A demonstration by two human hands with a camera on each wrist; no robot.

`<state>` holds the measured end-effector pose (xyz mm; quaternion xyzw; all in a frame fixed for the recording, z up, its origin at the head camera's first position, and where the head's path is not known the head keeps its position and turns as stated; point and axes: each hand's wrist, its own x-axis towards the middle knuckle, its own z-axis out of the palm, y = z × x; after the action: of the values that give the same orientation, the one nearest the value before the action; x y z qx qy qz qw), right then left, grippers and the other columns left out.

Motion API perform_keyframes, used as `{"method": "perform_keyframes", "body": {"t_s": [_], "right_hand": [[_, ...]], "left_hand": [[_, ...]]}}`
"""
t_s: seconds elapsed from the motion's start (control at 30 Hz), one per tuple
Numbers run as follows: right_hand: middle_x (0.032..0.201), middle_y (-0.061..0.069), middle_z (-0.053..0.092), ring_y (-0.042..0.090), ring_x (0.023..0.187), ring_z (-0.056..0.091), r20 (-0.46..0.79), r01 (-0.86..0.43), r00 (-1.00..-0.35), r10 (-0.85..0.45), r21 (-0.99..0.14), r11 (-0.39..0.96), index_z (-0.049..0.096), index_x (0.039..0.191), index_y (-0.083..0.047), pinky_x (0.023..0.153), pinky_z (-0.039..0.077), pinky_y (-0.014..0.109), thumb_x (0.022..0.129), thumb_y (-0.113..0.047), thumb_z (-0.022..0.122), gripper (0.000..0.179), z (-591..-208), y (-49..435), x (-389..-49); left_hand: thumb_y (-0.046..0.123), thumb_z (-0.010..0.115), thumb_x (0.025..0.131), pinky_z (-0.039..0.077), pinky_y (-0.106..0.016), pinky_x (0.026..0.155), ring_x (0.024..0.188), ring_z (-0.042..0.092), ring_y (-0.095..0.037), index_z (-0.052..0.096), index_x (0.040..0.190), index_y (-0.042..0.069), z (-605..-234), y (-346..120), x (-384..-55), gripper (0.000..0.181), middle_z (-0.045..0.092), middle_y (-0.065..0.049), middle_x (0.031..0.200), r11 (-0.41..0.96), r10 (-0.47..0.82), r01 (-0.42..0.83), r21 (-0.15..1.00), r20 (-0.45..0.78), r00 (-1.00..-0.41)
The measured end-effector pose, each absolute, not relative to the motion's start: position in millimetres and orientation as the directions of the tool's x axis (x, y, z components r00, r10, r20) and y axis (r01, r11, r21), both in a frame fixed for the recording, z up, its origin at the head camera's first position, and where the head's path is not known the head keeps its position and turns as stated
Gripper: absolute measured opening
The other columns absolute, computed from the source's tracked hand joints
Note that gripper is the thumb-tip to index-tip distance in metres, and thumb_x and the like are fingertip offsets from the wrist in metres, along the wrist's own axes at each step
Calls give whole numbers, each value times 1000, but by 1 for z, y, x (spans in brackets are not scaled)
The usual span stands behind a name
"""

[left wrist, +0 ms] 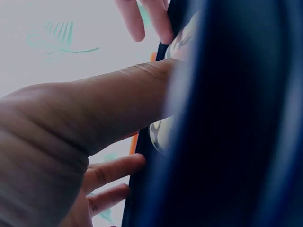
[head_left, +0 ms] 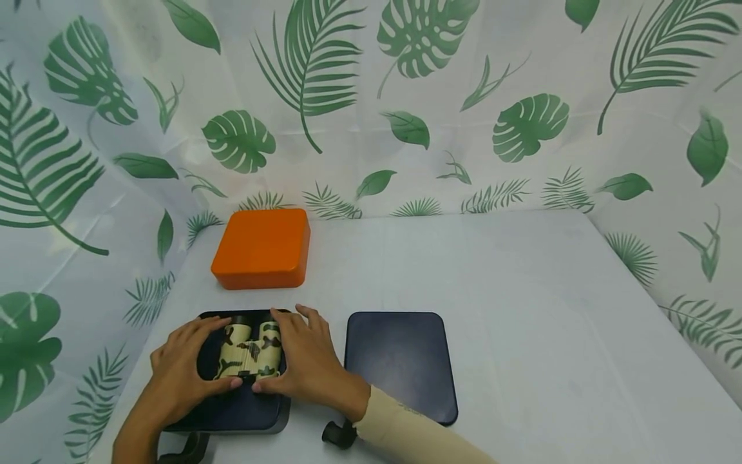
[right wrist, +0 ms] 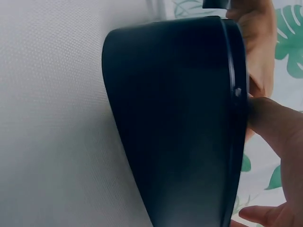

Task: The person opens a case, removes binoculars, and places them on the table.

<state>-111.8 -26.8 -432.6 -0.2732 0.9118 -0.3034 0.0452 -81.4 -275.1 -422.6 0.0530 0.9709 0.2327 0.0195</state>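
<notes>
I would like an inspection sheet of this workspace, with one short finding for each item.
Surface: white table, large bare area on the right.
Job's things: camouflage binoculars at the dark blue box; inside or on top, cannot tell.
Clutter: orange box behind; dark blue panel to the right; black pieces low in the head view, partly visible.
Grips: left hand and right hand hold the binoculars from opposite sides.
Cables: nothing seen.
Surroundings: white curtain with green leaf print.

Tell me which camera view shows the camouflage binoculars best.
The head view: it shows the camouflage binoculars nearly whole, from above. The left wrist view catches only small patterned patches of them; the right wrist view shows no binoculars.
</notes>
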Motion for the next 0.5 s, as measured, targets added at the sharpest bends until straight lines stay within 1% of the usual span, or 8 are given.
{"method": "perform_keyframes", "body": {"t_s": [0.13,0.27,0.5], "right_hand": [[164,1,48,31,162,25,76,-472,-847,-526,-563,678,32,167,-16,131,22,54,79,-61,89,114,-437,-31,-111],[162,0,50,29,162,26,88,-491,-840,-535,-543,681,33,167,-17,132,21,53,79,-64,88,114,-438,-34,-112],[162,0,49,30,162,26,88,-496,-844,-529,-504,707,35,166,-18,132,20,53,79,-67,86,113,-438,-40,-118]], "left_hand": [[50,98,70,22,-79,99,146,27,-60,45,159,20,-425,-277,-81,109,37,-28,163,891,107,84,446,-25,-994],[49,98,70,20,-80,102,150,22,-60,44,160,20,-425,-280,-80,109,37,-28,164,902,89,60,427,-48,-995],[52,97,70,22,-77,101,149,25,-60,41,161,19,-428,-285,-77,112,34,-35,164,905,61,18,426,-86,-994]]}}
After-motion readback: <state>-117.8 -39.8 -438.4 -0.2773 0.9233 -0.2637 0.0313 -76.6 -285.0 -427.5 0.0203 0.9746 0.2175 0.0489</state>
